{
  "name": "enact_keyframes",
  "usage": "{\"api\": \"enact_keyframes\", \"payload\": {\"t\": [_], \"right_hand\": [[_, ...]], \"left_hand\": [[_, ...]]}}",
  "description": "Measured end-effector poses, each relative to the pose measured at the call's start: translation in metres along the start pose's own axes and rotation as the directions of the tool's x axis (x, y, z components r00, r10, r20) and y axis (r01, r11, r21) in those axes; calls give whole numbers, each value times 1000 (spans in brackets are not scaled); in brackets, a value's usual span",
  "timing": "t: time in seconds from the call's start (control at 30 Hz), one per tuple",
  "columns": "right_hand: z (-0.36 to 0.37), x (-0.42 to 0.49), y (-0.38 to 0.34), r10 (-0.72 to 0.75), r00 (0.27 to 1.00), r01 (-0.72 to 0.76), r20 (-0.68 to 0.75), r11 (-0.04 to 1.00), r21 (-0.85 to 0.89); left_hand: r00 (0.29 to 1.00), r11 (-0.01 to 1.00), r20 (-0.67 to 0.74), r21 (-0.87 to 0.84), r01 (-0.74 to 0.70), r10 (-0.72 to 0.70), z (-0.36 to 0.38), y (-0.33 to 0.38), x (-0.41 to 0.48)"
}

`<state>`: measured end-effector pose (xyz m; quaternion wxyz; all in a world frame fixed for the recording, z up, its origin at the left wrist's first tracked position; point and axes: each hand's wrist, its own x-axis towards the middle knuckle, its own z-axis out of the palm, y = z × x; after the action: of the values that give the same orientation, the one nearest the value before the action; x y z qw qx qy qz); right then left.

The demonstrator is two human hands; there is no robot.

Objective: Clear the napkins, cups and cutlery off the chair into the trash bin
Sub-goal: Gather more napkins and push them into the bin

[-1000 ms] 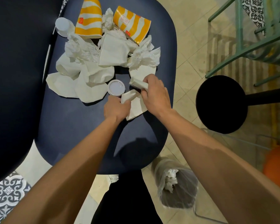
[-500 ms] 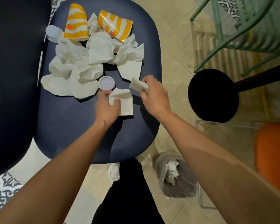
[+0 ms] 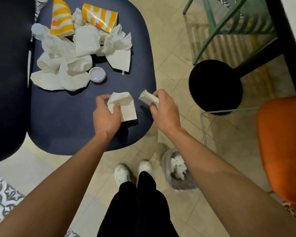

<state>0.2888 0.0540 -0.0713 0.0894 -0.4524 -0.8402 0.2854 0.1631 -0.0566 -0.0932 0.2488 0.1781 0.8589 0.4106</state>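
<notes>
— In the left hand (image 3: 106,115)?
— Gripped between thumb and curled fingers, a folded white napkin (image 3: 127,108), hanging just over the navy chair seat (image 3: 63,120), toward its 4 o'clock edge.
— And in the right hand (image 3: 164,110)?
— Clenched round a rolled napkin (image 3: 147,98), with the roll's end poking out toward 10 o'clock. Held at 3 o'clock of the left hand, near but apart, right at the seat's rim.
— Lying on the seat?
— Heaped from 10 to 1 o'clock, crumpled napkins (image 3: 65,65), with two orange-striped cups (image 3: 61,17) on their sides at 12 o'clock, touching the paper. Just beside the heap at its 5 o'clock, a small round lid (image 3: 97,74). At 10 o'clock, a little white cup (image 3: 38,30).
— And the trash bin (image 3: 183,185)?
— Down on the tiled floor (image 3: 169,48) at 6 o'clock of the right hand, partly hidden behind the right forearm, lined with a bag, with crumpled paper (image 3: 178,166) inside. Just beside it at 9 o'clock, white shoes (image 3: 122,173).
</notes>
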Motion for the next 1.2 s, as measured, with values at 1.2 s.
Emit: {"api": "enact_keyframes", "payload": {"t": [1.2], "right_hand": [[4,-198,267,526,826,-500,203,850,-168]], "left_hand": [[856,975,513,215,-62,-58,230,-84,-207]]}}
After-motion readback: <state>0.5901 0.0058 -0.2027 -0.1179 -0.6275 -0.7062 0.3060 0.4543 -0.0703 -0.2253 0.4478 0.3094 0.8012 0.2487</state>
